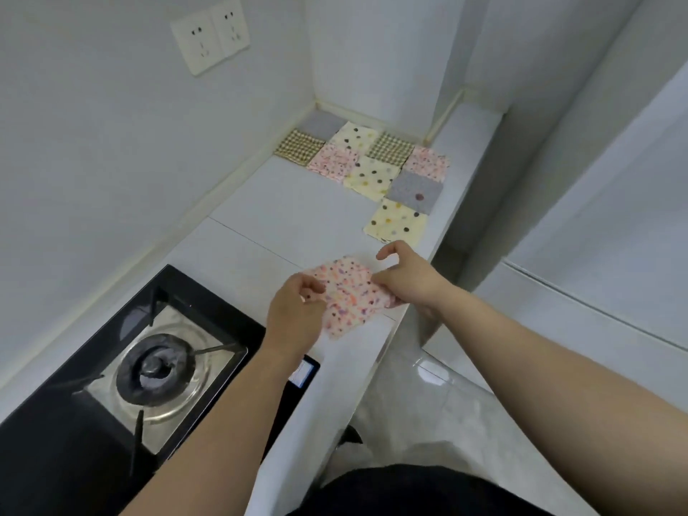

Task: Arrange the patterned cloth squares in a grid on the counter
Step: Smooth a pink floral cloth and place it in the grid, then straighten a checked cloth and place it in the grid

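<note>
Both my hands hold a pink speckled cloth square (350, 296) just above the white counter (268, 221), near its front edge. My left hand (296, 314) pinches its left edge. At the right edge, my right hand (405, 277) pinches the cloth between thumb and fingers. Farther back, several cloth squares lie edge to edge in a grid: a grey one (322, 124) in the corner, a checked one (299, 146), a cream dotted one (353, 137), a pink one (333, 162), and more to the right, ending in a cream dotted square (396, 221) nearest my hands.
A black gas hob with a round burner (156, 370) fills the counter's near left. White walls enclose the counter at the left and back, with a double socket (210, 33) on the left wall. The counter's front edge drops to a tiled floor (428, 411).
</note>
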Motion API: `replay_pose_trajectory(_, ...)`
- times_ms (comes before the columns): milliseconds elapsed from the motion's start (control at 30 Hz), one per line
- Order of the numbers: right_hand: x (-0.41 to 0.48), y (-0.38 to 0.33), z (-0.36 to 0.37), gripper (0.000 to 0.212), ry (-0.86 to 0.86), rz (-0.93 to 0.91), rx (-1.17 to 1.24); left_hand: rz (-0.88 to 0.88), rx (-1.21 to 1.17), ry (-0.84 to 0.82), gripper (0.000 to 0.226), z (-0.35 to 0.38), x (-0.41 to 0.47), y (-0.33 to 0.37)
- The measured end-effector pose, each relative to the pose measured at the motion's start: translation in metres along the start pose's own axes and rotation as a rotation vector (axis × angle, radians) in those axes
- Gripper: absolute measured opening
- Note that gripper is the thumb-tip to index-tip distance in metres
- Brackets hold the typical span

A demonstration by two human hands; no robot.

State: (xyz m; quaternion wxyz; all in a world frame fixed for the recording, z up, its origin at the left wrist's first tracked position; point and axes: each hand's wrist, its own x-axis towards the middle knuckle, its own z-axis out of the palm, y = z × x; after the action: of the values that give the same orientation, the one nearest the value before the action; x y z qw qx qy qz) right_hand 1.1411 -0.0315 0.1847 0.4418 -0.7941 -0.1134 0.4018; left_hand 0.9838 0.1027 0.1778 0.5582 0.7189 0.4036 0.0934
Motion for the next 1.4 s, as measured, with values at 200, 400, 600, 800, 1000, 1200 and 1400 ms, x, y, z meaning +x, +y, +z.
replay_pose_trajectory(200,0.094,-0.028,-0.031,0.028,0.075,-0.170,-0.229,-0.118,-0.132,-0.078,0.039,0.035,0.083,0.018)
replay_pose_trajectory(400,0.204,-0.052,-0.054,0.036,-0.049,-0.223,-0.496,-0.185,-0.079,-0.011,0.046,0.071,0.179,0.030)
replay_pose_trajectory(600,0.277,-0.048,-0.060,0.038,-0.077,-0.306,-0.782,-0.255,-0.007,0.023,0.051,0.100,0.238,0.036)
replay_pose_trajectory(800,0.299,-0.036,-0.058,0.043,-0.039,-0.420,-0.946,-0.314,0.079,0.004,0.062,0.103,0.268,0.030)
replay_pose_trajectory(1000,0.305,-0.037,-0.054,0.042,0.041,-0.453,-1.057,-0.231,0.485,-0.078,0.055,0.093,0.277,0.019)
replay_pose_trajectory(1200,0.307,-0.034,-0.048,0.039,0.113,-0.457,-1.097,-0.113,0.769,-0.229,0.062,0.086,0.274,0.021)
replay_pose_trajectory(1400,0.305,-0.037,-0.034,0.022,0.002,-0.538,-1.143,-0.037,1.022,-0.459,0.086,0.089,0.271,0.031)
